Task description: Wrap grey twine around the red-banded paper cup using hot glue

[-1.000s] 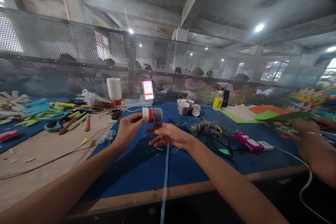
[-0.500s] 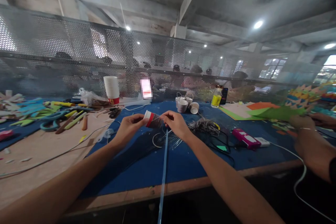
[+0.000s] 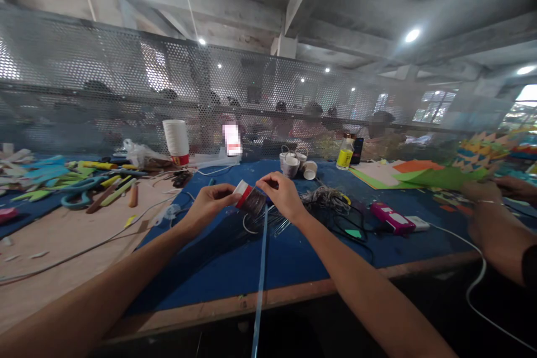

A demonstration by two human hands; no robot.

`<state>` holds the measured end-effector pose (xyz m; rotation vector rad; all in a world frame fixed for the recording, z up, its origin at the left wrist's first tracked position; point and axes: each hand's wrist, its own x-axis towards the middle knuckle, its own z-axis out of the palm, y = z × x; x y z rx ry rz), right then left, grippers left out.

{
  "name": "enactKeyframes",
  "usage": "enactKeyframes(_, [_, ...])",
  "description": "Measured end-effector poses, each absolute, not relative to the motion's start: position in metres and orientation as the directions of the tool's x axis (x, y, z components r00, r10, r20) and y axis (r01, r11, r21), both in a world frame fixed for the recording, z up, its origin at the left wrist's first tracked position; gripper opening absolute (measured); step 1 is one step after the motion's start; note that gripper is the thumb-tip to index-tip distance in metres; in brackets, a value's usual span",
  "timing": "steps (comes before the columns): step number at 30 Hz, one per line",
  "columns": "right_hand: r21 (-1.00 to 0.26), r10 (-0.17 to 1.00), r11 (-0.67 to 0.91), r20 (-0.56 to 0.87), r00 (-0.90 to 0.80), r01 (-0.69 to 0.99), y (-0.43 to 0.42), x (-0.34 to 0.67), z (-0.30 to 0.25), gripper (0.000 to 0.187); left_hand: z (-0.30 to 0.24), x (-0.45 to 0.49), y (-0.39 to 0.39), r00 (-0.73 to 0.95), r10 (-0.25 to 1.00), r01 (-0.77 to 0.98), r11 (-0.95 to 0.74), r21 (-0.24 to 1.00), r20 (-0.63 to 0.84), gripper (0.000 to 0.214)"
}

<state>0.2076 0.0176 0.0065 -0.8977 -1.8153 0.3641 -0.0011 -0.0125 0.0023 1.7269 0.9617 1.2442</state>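
Observation:
Over the blue table mat, my left hand [image 3: 213,201] pinches the white end of a small paper cup [image 3: 244,194] with a red band. The cup lies tilted, and its right part looks brownish and stringy. Close beside that part, the thumb and fingers of my right hand [image 3: 279,193] are pinched together; a thin strand seems to run between them and the cup. Below my right fingers a flat pale-blue strip [image 3: 263,268] runs down past the table's front edge. Clear thin strips and a loop of white cord lie on the mat under my hands.
Small white cups with handles [image 3: 290,165], a bundle of grey cord [image 3: 325,199], a magenta device [image 3: 391,219] and a yellow-labelled bottle [image 3: 344,152] lie ahead and right. Left are stacked paper cups [image 3: 175,137] and scissors [image 3: 78,198]. Another person's arm [image 3: 495,224] is at right.
The cup in my left hand has turned, its brownish end swinging down toward me and showing more. My right hand has shifted only slightly and stays pinched.

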Motion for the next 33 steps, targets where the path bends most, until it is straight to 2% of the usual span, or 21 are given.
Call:
enactKeyframes(13, [-0.619,0.731,0.663,0.656,-0.187,0.422,0.0185,0.2086,0.0063,0.016,0.0058,0.0000,-0.0157,0.266,0.894,0.126,-0.402,0.907,0.359,0.014])
enactKeyframes(23, [-0.645,0.729,0.673,0.661,-0.178,0.361,0.0166,0.2094,0.0095,0.018,0.0040,-0.0027,-0.0138,0.242,0.893,0.181,-0.427,0.886,0.381,0.017])
enactKeyframes(33, [-0.660,0.746,0.653,0.645,-0.166,0.371,0.0195,0.2092,0.0079,0.017,0.0056,-0.0023,-0.0150,0.258,0.889,0.132,-0.420,0.898,0.378,0.016])
